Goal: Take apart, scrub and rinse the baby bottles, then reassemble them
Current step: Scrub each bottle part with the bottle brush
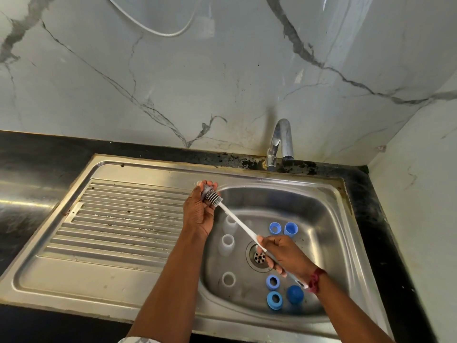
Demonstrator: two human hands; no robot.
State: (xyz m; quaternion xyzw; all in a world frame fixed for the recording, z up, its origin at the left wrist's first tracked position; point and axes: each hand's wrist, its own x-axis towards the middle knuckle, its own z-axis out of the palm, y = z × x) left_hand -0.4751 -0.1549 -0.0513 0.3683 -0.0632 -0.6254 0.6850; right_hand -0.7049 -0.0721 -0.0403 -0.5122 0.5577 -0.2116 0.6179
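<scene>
While pinching a small greyish part [206, 188] onto the brush [213, 196] bristles with left hand [199, 216] and gripping the handle with right hand [284, 256] over the sink [321, 219], looks mid-scrub; next needs tap [282, 142] opened to rinse, then bottles [228, 241] and blue rings [273, 282] in basin.

Three clear bottles [228, 242] stand upright and open-mouthed in a column just left of centre, low in the frame; three blue rings [273, 282] and two blue caps [290, 229] lie scattered to their right, one cap dome-up; the brush [237, 221] slants above them, white handle lower right, grey ribbed head upper left against a small clear piece [205, 188].
</scene>
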